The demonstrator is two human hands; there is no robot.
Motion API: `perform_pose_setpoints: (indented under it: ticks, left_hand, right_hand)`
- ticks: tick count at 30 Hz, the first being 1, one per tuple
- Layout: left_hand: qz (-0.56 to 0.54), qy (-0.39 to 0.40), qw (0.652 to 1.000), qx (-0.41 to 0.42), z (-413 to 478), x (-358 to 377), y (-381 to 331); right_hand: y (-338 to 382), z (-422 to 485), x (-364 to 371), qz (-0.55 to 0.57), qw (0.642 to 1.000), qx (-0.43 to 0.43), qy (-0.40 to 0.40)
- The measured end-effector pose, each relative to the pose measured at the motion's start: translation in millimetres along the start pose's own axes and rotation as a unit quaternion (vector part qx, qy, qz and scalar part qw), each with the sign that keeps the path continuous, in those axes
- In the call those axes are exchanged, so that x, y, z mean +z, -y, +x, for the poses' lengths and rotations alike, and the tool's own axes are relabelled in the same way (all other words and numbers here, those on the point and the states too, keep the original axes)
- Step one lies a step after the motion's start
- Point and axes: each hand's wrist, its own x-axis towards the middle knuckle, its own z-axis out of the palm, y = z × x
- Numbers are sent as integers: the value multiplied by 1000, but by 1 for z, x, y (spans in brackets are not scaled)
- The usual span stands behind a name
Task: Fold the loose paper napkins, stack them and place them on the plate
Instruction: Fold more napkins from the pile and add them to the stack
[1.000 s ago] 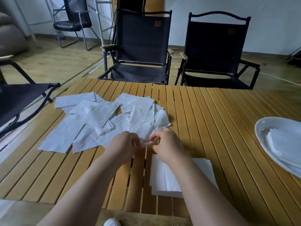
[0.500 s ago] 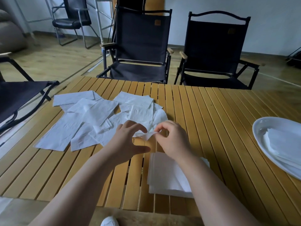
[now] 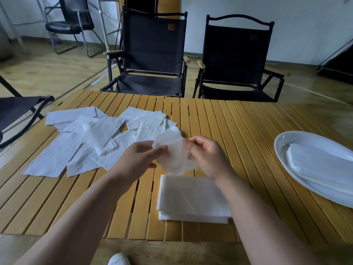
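Tabletop (image 3: 229,131): built of yellow wooden slats.
Folding chairs (image 3: 152,54) (image 3: 238,58): two black ones are set at 12 and 1 o'clock.
Side chair (image 3: 17,111): seen at 9 o'clock.
Office chair (image 3: 70,25): placed at 11 o'clock.
White shoe (image 3: 118,260): seen at 6 o'clock.

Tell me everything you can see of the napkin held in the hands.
The held napkin is thin white paper, slightly see-through and motion-blurred, with a rounded, limp outline. It hangs in the air above the table, just beyond the folded stack, apparently clear of it. The left hand pinches its left edge; the right hand grips its right side. Whether it is folded cannot be told.
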Motion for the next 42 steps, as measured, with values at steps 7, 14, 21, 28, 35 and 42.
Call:
perform_pose_setpoints:
  ticks: [7,14,21,28,35,42]
  left_hand:
    - [-87,-33,995,-16,1,-1,-6]
    - [-8,-61,998,-1,7,6,-3]
    - [-116,-50,992,-18,11,10,-10]
    - [-111,24,994,-1,6,11,-13]
    - [-123,-59,990,-24,9,10,-7]
    - [-94,-51,994,-26,9,9,-5]
  right_hand:
    - [-9,-14,-32,36,992,42,112]
    - [-21,-16,-46,75,994,51,58]
    - [-13,-9,-39,224,971,83,5]
    - [-12,-9,-38,268,947,167,-55]
    - [-16,-13,-45,243,948,205,6]
    - [-16,-10,-45,183,970,139,-77]
